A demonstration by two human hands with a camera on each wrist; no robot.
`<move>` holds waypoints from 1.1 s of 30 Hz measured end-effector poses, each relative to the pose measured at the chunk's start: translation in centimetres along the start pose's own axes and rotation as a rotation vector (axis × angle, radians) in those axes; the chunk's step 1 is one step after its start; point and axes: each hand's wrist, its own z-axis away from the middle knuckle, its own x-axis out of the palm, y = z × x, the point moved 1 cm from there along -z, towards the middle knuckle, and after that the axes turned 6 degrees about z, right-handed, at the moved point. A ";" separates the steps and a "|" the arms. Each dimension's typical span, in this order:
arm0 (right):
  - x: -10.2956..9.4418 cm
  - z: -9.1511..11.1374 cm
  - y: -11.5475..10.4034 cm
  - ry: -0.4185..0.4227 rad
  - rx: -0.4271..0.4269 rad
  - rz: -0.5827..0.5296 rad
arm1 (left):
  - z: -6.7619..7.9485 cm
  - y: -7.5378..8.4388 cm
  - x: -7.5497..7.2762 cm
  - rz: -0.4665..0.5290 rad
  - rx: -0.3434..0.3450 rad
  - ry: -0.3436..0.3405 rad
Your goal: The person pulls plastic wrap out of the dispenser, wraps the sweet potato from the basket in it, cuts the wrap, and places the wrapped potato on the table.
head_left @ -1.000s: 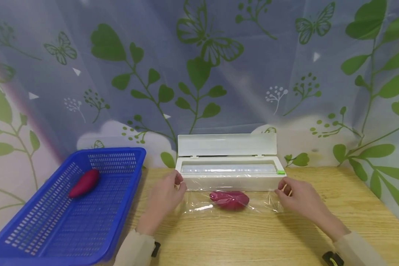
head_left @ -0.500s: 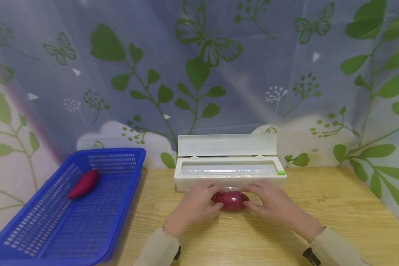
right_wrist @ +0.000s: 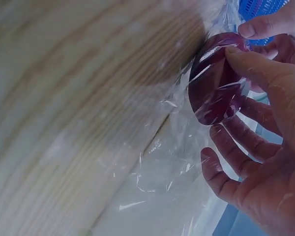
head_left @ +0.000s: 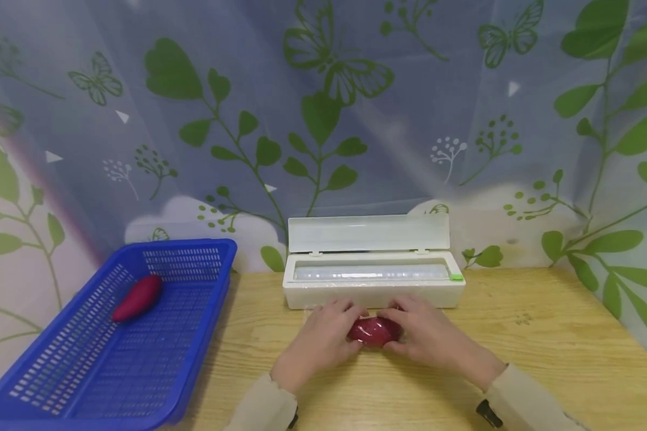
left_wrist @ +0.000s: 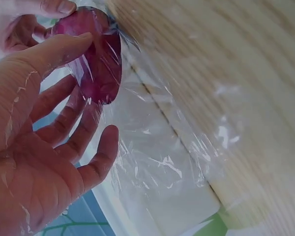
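- Backdrop (head_left: 399, 120): blue-grey cloth printed with green leaves and butterflies, behind everything else.
- Table (head_left: 571, 353): light wood grain, carrying the basket, the box and the work in hand.
- Blue basket (head_left: 201, 335): slatted plastic, standing at the person's left, well apart from both hands.
- White box (head_left: 374, 296): long and narrow, set against the backdrop, its lid (head_left: 369, 234) tipped up at the rear; a roll (head_left: 377, 273) lies in the opening.
- Clear film (left_wrist: 152, 162): creased and shiny, drawn over the wrapped sweet potato and spreading across the front of the white box.
- Left hand (head_left: 319, 336): its grip pinches the left end of the wrapped sweet potato, thumb on the near side over the film, fingers on the far side; the little finger stands apart from it.
- Right hand (head_left: 429, 335): its grip mirrors the left, pinching the right end between thumb and fingers; here too the little finger stands clear.
- Wrapped sweet potato (head_left: 374, 332): dark red, lying crosswise between the two grips just in front of the white box, its middle exposed.
- Second sweet potato (head_left: 138, 298): red, tapered, lying aslant inside the blue basket toward its far end.
- Green tab (head_left: 456, 278): at the right end of the white box.
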 end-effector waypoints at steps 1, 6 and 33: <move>-0.1 0.1 -0.1 0.009 -0.010 0.004 | 0.0 0.1 0.0 -0.011 0.010 0.004; -0.3 0.5 -0.7 -0.001 -0.019 -0.010 | 0.3 0.5 0.2 -0.054 0.033 -0.001; 0.4 -0.3 1.0 -0.104 0.081 -0.091 | 0.1 -0.3 0.6 0.007 -0.102 0.026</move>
